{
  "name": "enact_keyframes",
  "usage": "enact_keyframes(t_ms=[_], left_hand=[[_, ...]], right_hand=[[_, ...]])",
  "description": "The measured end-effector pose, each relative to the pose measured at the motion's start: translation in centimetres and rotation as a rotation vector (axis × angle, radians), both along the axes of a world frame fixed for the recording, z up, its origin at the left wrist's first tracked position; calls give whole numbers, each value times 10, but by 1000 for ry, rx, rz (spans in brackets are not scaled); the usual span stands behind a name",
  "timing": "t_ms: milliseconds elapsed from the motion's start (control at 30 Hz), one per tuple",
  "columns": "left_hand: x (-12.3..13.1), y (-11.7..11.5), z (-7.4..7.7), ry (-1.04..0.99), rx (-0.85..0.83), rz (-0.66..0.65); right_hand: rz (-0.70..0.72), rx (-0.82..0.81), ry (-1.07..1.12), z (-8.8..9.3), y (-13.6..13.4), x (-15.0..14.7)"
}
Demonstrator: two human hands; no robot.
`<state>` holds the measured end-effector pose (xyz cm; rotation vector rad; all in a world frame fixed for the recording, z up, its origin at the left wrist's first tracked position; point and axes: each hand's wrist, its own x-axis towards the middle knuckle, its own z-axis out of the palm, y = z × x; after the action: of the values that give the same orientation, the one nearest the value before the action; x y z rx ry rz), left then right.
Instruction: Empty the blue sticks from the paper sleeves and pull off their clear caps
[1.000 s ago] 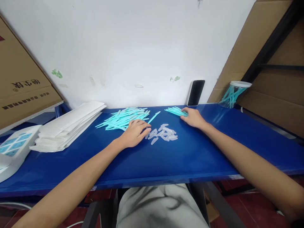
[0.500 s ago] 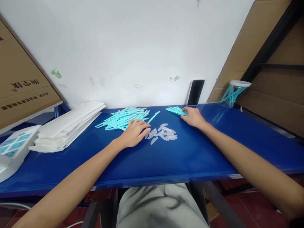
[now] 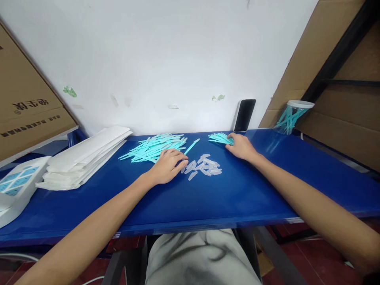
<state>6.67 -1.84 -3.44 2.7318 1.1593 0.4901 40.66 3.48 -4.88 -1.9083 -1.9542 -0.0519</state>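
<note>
Landmark: the translucent pieces [image 3: 213,171], a loose scatter of short pale strips on the blue table [image 3: 190,206].
Left hand [image 3: 168,167]: just left of the translucent pieces, palm down, fingers loosely bent and slightly apart, thumb standing off from the forefinger and pointing towards the nearest strips; nothing shows in its grasp.
Right hand [image 3: 241,146]: beyond the translucent pieces and to their right, thumb and fingers curled over the near end of the small bundle; whether they pinch the sticks or only rest on them I cannot tell, since the hand hides that end.
Small bundle [image 3: 219,138]: slim turquoise sticks, beyond the translucent pieces, fanned out a little at their left ends.
Large heap [image 3: 154,147]: many more turquoise sticks, criss-crossed, left of the translucent pieces and farther back; the left hand's fingers overlap its near edge in this view.
Single stick [image 3: 192,146]: between the large heap and the small bundle, lying slantwise behind the translucent pieces.
Phone [image 3: 245,114]: farther back and right of the translucent pieces, leaning on the white wall [image 3: 178,59].
Clear jar [image 3: 292,115]: far right of the translucent pieces, white-topped, turquoise sticks inside.
White packets [image 3: 86,158]: stacked flat, well left of the translucent pieces.
Printed carton [image 3: 32,118]: farthest left of the translucent pieces, dark lettering on its side.
</note>
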Motion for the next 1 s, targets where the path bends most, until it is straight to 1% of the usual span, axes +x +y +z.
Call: enact_keyframes(t_ms=[233,533,633,833,1000], left_hand=[[0,1,-1,5,7,-7],[-1,2,-2,17,16,-13],[-1,2,-2,22,22,-15],[-1,2,-2,28,19,-14],[-1,2,-2,29,21,-16]], right_hand=[[50,-63,-46,3,-3,1],[39,-122,-72,4,-4,-2],[26,-119,-57,4,-3,-3],[5,-66,49,8,-4,-2],[-22,-34,65,10,-4,-1]])
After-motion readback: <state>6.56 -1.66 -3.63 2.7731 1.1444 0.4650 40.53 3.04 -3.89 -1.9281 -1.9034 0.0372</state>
